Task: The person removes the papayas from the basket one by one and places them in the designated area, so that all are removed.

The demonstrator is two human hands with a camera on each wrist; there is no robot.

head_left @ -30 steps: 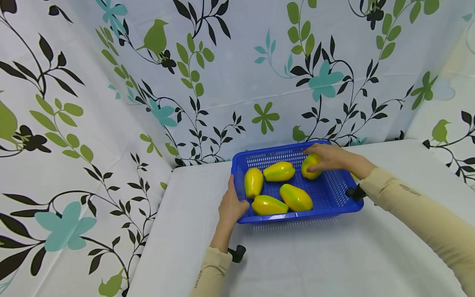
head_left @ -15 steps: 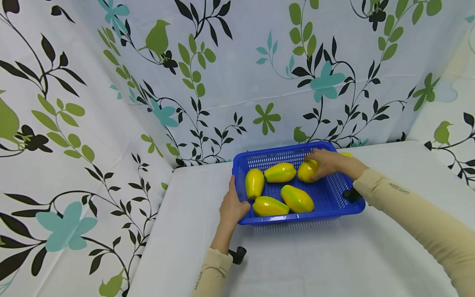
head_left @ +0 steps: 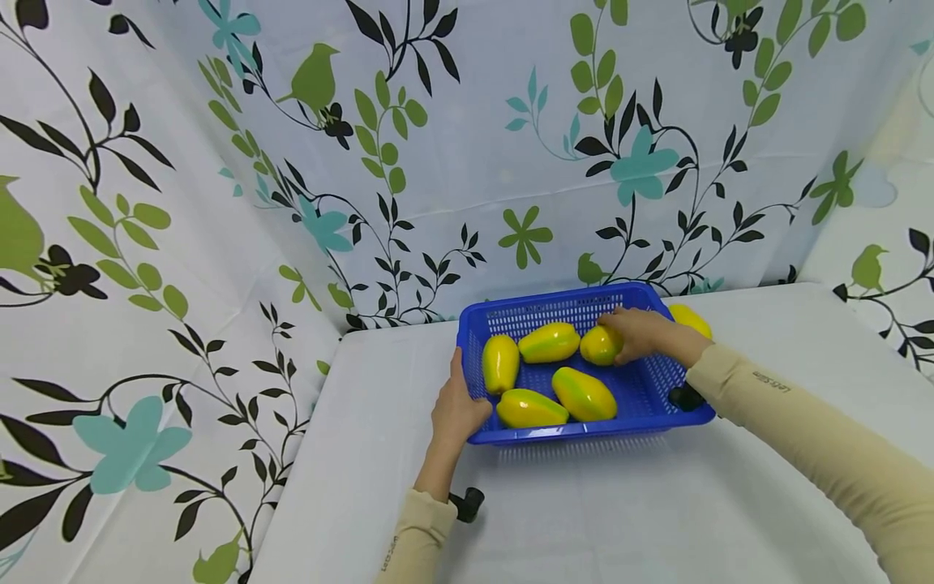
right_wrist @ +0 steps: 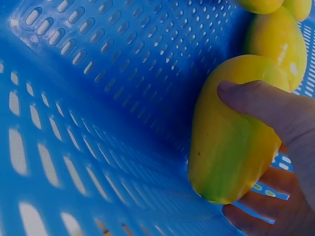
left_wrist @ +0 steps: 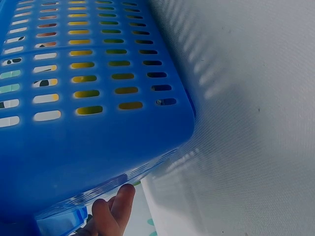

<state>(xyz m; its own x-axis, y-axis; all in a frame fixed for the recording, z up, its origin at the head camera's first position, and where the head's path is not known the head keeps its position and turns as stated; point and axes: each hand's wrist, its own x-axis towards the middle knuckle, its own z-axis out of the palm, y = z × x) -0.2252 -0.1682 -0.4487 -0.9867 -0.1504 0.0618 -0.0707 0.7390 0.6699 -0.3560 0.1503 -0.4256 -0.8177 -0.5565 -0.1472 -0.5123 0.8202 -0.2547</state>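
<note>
My right hand point(head_left: 642, 334) grips a yellow fruit point(head_left: 600, 347) near the far edge of the basket point(head_left: 633, 396), thumb point(right_wrist: 258, 100) across its long axis; my left hand point(head_left: 456, 412), farther off, holds the left edge.

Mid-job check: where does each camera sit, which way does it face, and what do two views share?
Head: worn on the head, facing forward and down at the blue basket and papayas; left hand, right hand and both sleeves show.
Left wrist: facing the basket's slotted outer wall; left-hand fingers show at the bottom.
Right wrist: facing into the basket at the held papaya; right thumb and fingers show at right.
Shared: head and right wrist both show the held papaya.
</note>
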